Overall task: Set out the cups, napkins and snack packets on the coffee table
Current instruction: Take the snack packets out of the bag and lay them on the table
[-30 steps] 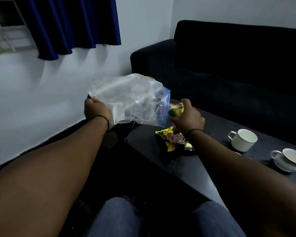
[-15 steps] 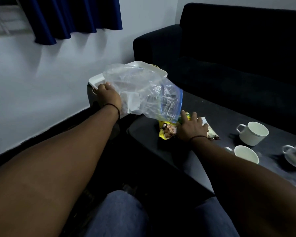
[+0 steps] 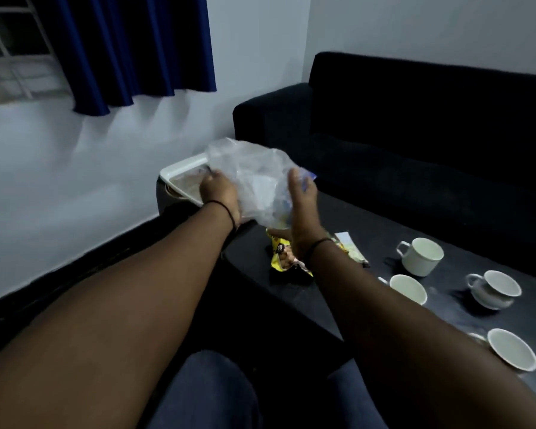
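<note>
My left hand grips a clear plastic bag at its left side, above the near-left corner of the dark coffee table. My right hand rests flat against the bag's right side, fingers apart and pointing up. Below the bag, a yellow snack packet and a pale snack packet lie on the table. Several white cups stand to the right: one upright, one near my forearm, one on a saucer, one at the front edge.
A white tray sits on a low stand beyond the table's left end, partly behind the bag. A black sofa runs along the far side of the table. Blue curtains hang by the window. My knees are below.
My right hand left the packets on the table and rose to the bag's right side. The bag has been bunched between both hands. A second, pale packet now lies beside the yellow one.
</note>
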